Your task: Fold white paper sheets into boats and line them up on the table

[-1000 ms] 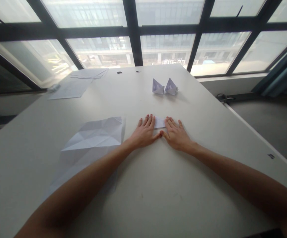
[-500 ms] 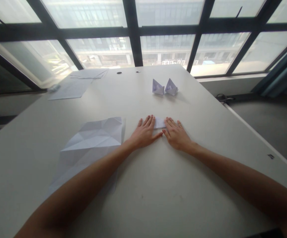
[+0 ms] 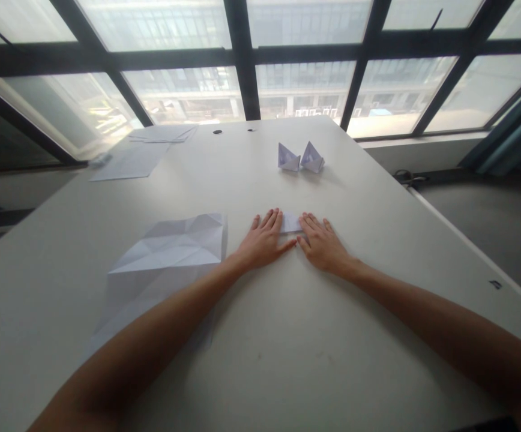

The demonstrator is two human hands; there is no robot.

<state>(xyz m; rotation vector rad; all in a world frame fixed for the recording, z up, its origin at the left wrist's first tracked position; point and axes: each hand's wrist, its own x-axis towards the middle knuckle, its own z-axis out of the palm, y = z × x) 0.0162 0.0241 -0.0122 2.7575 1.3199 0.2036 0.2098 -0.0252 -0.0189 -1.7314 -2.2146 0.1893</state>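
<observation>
A small folded piece of white paper point(image 3: 291, 222) lies flat on the white table point(image 3: 269, 312). My left hand point(image 3: 263, 239) rests flat over its left end, fingers stretched out. Over the right end lies my right hand point(image 3: 323, 243), also flat with fingers extended. Only the middle of the paper shows between them; both ends are hidden under the fingers. The two thumbs almost meet below its near edge. Left of my hands is a large creased sheet of paper point(image 3: 170, 243), partly covered by my left forearm.
Two folded paper boats point(image 3: 289, 158) stand side by side beyond my hands. Several flat paper sheets point(image 3: 129, 162) lie at the far left of the table. A dark-framed window point(image 3: 242, 57) is behind the table, and a blue curtain point(image 3: 508, 144) hangs at the right.
</observation>
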